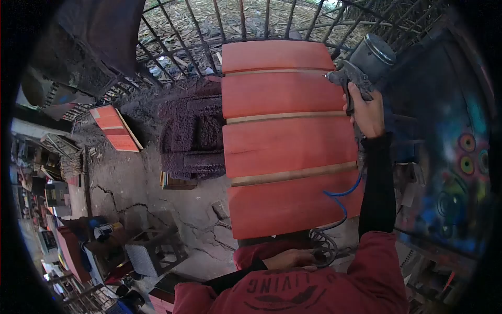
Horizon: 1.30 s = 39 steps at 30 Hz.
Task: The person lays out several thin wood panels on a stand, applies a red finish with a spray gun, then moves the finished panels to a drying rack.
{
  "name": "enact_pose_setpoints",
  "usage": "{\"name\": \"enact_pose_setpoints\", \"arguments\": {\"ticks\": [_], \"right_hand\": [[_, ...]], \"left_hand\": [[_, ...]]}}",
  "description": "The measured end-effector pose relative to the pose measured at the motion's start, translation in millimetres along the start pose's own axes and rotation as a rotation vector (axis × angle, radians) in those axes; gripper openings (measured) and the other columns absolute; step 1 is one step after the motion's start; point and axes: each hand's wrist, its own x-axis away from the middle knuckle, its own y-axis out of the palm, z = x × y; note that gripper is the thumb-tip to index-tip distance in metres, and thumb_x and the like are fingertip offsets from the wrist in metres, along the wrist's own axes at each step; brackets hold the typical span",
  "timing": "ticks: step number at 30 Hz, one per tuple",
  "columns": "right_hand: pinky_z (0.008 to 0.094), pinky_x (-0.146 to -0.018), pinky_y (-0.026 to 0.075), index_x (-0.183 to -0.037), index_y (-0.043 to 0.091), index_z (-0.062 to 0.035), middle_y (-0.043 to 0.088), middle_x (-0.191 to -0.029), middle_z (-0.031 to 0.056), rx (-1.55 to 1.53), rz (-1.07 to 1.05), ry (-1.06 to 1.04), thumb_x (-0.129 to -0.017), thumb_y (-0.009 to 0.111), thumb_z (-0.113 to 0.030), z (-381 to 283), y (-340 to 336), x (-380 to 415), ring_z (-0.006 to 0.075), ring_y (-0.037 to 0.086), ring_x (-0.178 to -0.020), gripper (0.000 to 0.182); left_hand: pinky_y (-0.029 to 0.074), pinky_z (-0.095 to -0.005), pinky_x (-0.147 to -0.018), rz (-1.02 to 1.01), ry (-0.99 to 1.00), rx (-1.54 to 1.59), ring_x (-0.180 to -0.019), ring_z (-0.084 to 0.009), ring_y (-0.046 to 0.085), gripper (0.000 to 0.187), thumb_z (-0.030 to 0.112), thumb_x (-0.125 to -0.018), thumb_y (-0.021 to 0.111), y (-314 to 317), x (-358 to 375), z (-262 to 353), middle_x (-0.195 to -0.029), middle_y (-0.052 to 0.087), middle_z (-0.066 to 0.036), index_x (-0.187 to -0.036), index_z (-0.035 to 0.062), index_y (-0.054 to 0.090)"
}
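My right hand (368, 116) is wrapped round the handle of a spray gun (351, 77), which has a metal paint cup (377, 48) on it. Its nozzle points left, over the right end of the upper boards. Several orange-red painted boards (290, 137) lie in a row before me, with bare wooden strips (293, 174) showing in the gaps. Low at my waist, my left hand (290, 259) is closed at the coiled air hose (325, 250). A blue stretch of hose (342, 193) runs over the boards' right edge toward my right arm.
Metal bars (266, 21) stand behind the boards. Left of them is a dark, paint-crusted block (191, 136); an orange panel (115, 128) leans farther left. A grey stool (154, 251) stands on the cracked floor (198, 209). A paint-stained dark panel (444, 141) is at right.
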Motion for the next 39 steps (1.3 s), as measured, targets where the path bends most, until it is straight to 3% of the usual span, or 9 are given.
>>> {"name": "enact_pose_setpoints", "arguments": {"ticks": [15,22,24,25,27,31,33,34,39], "right_hand": [[0.0233,-0.036,0.040,-0.092,0.059,-0.0015,0.061,-0.072,0.0053,-0.030,0.230,0.079,-0.089,0.056,-0.027,36,-105,-4,0.0106,0.057,-0.053,0.026],[0.0257,-0.047,0.051,-0.116,0.055,0.0000,0.064,-0.101,0.0106,-0.122,0.298,0.218,-0.090,0.053,-0.033,13,-168,88,0.0174,0.064,-0.081,0.042],[0.0275,-0.063,0.052,-0.118,0.054,-0.0012,0.064,-0.102,0.0121,0.141,0.179,-0.048,-0.091,0.050,-0.020,44,-215,131,0.0202,0.063,-0.086,0.033],[0.0297,-0.073,0.052,-0.120,0.054,-0.0023,0.063,-0.106,0.0136,0.485,0.126,-0.302,-0.091,0.047,-0.014,72,-240,149,0.0228,0.062,-0.093,0.032],[0.0332,-0.092,0.042,-0.125,0.052,-0.0078,0.056,-0.116,0.0171,0.447,0.410,0.297,-0.089,0.043,-0.005,30,-212,196,0.0280,0.053,-0.110,0.037],[0.0366,-0.099,0.035,-0.127,0.053,-0.0119,0.049,-0.124,0.0180,0.419,0.516,0.362,-0.089,0.037,0.001,67,-220,271,0.0308,0.046,-0.117,0.043],[0.0372,-0.099,0.035,-0.125,0.055,-0.0116,0.049,-0.124,0.0186,0.954,0.476,0.009,-0.090,0.037,0.003,109,-232,315,0.0315,0.048,-0.115,0.042],[0.0370,-0.097,0.037,-0.123,0.057,-0.0126,0.050,-0.122,0.0195,0.455,0.524,0.230,-0.090,0.041,0.001,83,-208,319,0.0320,0.049,-0.112,0.039],[0.0316,-0.075,0.050,-0.113,0.058,-0.0004,0.057,-0.109,0.0170,0.026,0.691,0.221,-0.094,0.046,-0.010,95,-179,346,0.0253,0.059,-0.093,0.025]], "left_hand": [[0.045,-0.0419,-0.079,0.034,0.060,-0.270,-0.096,-0.0369,0.055,0.031,0.029,-0.091,0.052,19,-30,2,-0.108,0.053,-0.017,-0.098,-0.0005,0.056],[0.046,-0.0445,-0.082,-0.013,-0.095,-0.512,-0.100,-0.0387,0.055,0.040,0.034,-0.089,0.052,15,-18,-5,-0.114,0.053,-0.020,-0.113,0.0018,0.050],[0.046,-0.0442,-0.083,-0.080,-0.151,-0.510,-0.100,-0.0386,0.056,0.046,0.035,-0.089,0.052,-3,-4,18,-0.114,0.056,-0.020,-0.123,0.0052,0.044],[0.049,-0.0406,-0.079,0.051,-0.089,-0.620,-0.093,-0.0361,0.060,0.040,0.028,-0.088,0.055,-6,8,18,-0.104,0.061,-0.018,-0.119,0.0042,0.049],[0.050,-0.0344,-0.073,0.329,0.112,-0.496,-0.084,-0.0301,0.064,0.031,0.019,-0.087,0.059,-23,45,75,-0.096,0.064,-0.016,-0.112,0.0018,0.054],[0.042,-0.0223,-0.060,1.048,0.261,-0.199,-0.069,-0.0067,0.054,0.011,0.012,-0.090,0.056,-82,112,76,-0.079,0.061,-0.003,-0.094,0.0009,0.057],[0.037,-0.0191,-0.056,1.283,0.185,-0.125,-0.063,-0.0029,0.045,0.012,0.014,-0.092,0.055,-126,120,58,-0.078,0.058,0.001,-0.087,0.0030,0.056],[0.042,-0.0224,-0.067,1.218,0.122,-0.070,-0.077,-0.0076,0.053,0.020,0.020,-0.092,0.055,-148,130,33,-0.094,0.060,-0.004,-0.103,0.0025,0.054],[0.041,-0.0360,-0.093,0.917,-0.140,0.400,-0.114,-0.0215,0.048,0.062,0.030,-0.088,0.059,-154,124,1,-0.125,0.048,-0.013,-0.135,0.0023,0.029]]}}
